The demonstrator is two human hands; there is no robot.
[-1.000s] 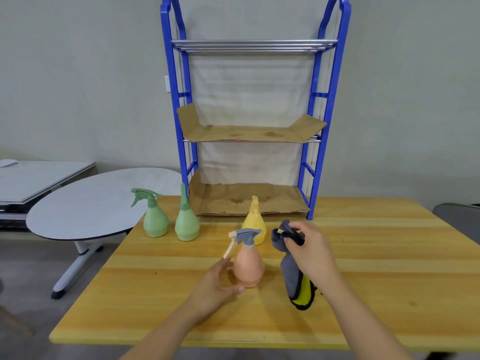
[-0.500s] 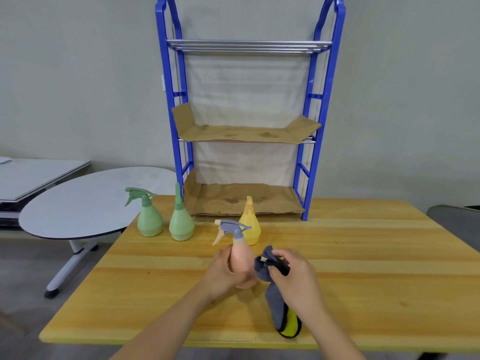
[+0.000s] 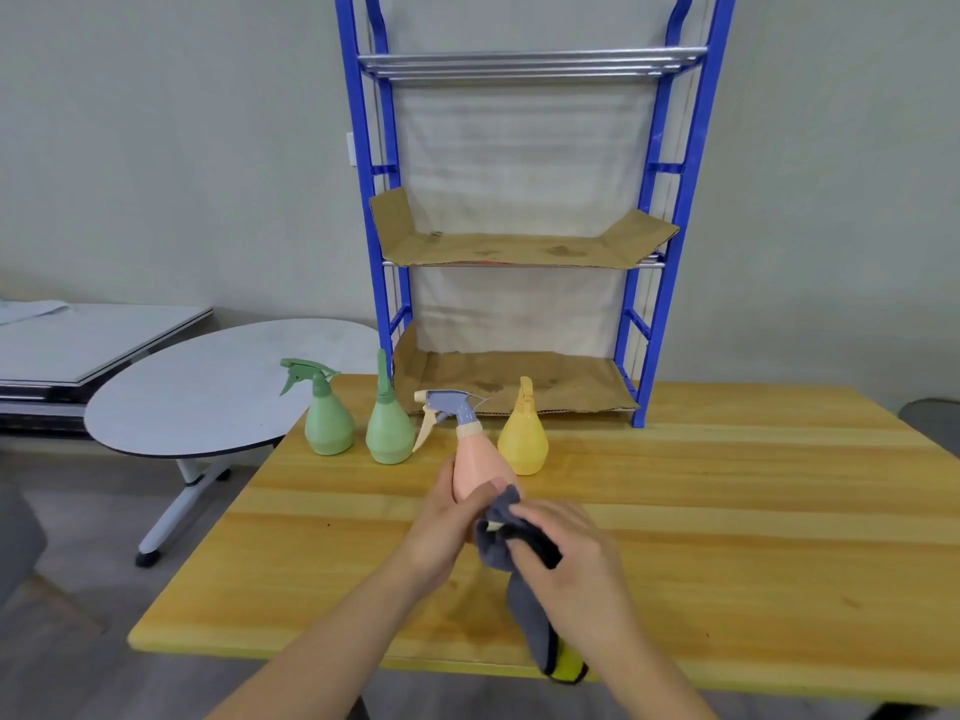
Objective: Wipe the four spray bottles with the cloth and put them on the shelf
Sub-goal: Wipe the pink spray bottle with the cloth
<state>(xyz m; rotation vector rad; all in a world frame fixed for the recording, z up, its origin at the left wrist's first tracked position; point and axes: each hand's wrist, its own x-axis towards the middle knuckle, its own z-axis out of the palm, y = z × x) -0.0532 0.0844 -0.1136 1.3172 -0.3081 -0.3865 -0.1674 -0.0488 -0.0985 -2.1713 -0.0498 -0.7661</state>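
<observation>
— While the left hand [image 3: 441,522] is wrapping round the belly of the peach spray bottle [image 3: 475,467] and holding it above the wooden table [image 3: 727,511], is the wiping actually under way?

— It's looking that way to me. The right hand [image 3: 566,553] is bunching the grey cloth [image 3: 501,543] in curled fingers and pressing it against the bottle's lower side, with the cloth's yellow-edged tail hanging down past the table's front edge.

— And the other three?

— They're standing on the table, untouched by either hand: two green bottles [image 3: 328,423] just beside each other at the left, the yellow bottle [image 3: 523,439] right behind the peach one. Nothing is sitting on the blue shelf [image 3: 519,392] yet.

— So first bottle of four?

— I'm guessing so. Next, I'd say, the cloth needs working round the body and up to the trigger, then the left hand is going to need a steady upright carry onto a cardboard-lined tier.
</observation>
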